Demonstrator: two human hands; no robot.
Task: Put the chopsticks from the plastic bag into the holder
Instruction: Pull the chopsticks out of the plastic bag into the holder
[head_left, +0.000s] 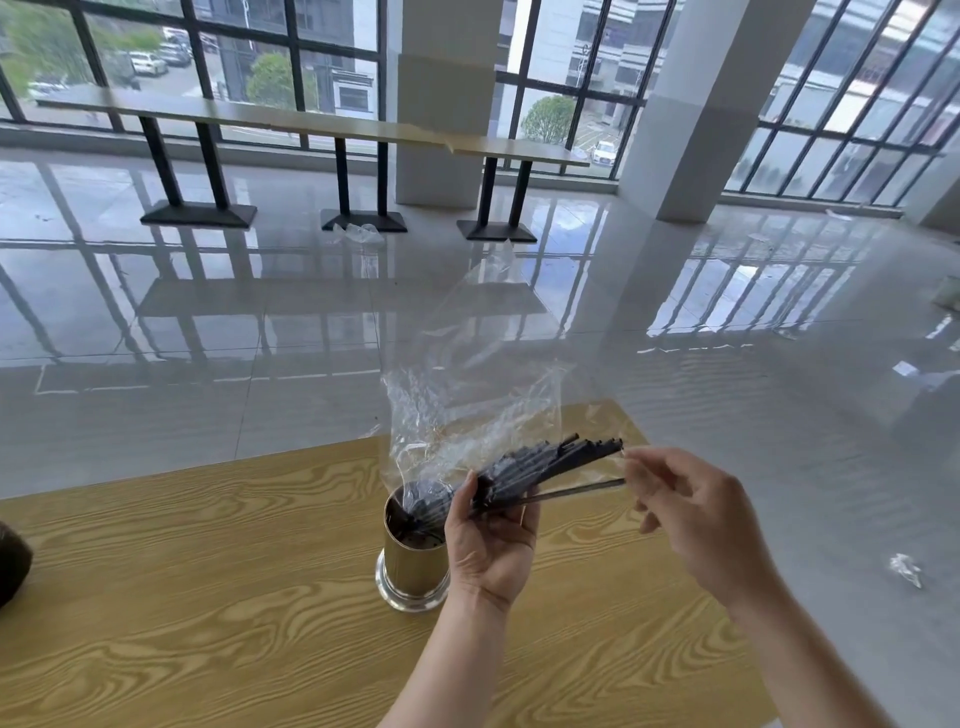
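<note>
Above the wooden table, the left hand clamps a bundle of black chopsticks still partly in the clear plastic bag, tips over the metal holder. Beside them, the right hand pinches one chopstick's end.

Clear crinkly plastic bag, matt black chopsticks, shiny metal holder, wood-grain table.

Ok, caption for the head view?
Left hand grips bagged chopsticks over the holder; right hand pulls at their ends.
</note>
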